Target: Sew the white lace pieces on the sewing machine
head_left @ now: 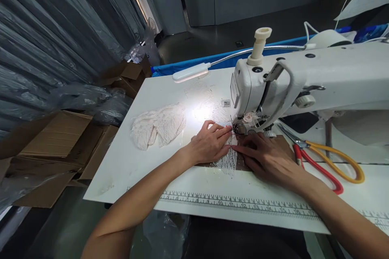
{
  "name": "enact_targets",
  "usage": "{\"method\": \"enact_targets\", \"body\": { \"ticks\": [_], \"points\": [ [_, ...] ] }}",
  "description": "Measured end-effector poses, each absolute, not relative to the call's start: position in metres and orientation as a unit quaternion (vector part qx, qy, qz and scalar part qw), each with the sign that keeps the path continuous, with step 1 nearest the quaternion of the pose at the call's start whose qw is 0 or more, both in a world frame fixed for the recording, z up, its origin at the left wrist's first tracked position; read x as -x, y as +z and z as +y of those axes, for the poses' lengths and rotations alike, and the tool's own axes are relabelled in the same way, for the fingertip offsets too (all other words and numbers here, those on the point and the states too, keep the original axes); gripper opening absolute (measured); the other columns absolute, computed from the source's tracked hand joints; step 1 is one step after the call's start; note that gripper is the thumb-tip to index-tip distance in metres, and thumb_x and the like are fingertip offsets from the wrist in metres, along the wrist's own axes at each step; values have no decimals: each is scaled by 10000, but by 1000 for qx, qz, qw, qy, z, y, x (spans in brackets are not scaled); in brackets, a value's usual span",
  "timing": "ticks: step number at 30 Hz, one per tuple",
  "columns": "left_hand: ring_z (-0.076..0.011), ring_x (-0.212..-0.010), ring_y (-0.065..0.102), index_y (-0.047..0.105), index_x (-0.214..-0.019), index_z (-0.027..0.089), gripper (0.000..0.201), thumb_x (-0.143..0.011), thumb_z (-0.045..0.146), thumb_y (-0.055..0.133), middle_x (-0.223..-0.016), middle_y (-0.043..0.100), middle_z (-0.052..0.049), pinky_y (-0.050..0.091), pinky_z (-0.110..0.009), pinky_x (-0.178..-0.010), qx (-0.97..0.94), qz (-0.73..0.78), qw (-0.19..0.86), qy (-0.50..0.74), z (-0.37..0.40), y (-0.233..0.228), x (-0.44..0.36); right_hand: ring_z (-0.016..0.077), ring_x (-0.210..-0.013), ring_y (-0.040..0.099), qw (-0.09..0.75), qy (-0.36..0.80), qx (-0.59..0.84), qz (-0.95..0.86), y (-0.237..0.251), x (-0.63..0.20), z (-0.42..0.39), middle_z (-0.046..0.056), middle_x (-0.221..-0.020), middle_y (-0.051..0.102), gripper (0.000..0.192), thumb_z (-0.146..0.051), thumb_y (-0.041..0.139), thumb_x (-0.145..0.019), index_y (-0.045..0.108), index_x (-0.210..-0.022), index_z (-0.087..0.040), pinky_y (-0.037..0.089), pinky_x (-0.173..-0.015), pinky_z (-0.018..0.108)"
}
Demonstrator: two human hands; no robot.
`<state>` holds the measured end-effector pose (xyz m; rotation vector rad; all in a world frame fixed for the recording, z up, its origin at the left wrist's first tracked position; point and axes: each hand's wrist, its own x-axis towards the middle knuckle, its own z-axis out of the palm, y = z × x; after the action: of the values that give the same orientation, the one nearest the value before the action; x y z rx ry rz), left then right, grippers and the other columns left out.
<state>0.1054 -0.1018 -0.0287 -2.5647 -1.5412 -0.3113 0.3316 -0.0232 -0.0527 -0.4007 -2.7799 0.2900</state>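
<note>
A strip of white lace (227, 165) lies under the needle area of a white sewing machine (261, 89), with brown material (241, 165) beneath and beside it. My left hand (211, 141) rests palm down on the lace, fingers stretched toward the presser foot and pressing lightly. From the other side, my right hand (264, 156) lies on the brown material. Its extended index finger touches the lace edge, and its other fingers are spread near the foot. The exact stitching point is partly hidden by the fingers and machine parts.
Scissors (306, 145) with red and yellow handles lie right of my right hand. Folded lace pieces (159, 125) sit on the left of the white table (121, 170). A lamp (191, 73) hangs over the table, a printed ruler (231, 204) runs along its front, and cardboard boxes (57, 133) stand left.
</note>
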Motion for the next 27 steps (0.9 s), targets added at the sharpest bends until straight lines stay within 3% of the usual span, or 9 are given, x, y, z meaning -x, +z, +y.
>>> {"method": "enact_targets", "body": {
  "ticks": [13,27],
  "points": [
    [-268,-1130,549,584,-1196,139,344,-948,325,435,-1348,564,-120,333,-531,-1027,831,-533,28,-158,-100,-34,-108,254,-1035,515,172,116,158,-965,-55,-333,-25,95,-1117,575,434,-240,481,-911,544,-1330,-331,460,-851,439],
    [-255,-1199,507,552,-1239,166,353,-960,333,414,-1367,547,-105,288,-551,-1074,826,-546,34,-135,-104,-33,-109,239,-973,538,177,128,148,-965,-57,-333,-22,90,-1103,584,379,-250,513,-912,598,-1274,-322,475,-830,436]
  ]
}}
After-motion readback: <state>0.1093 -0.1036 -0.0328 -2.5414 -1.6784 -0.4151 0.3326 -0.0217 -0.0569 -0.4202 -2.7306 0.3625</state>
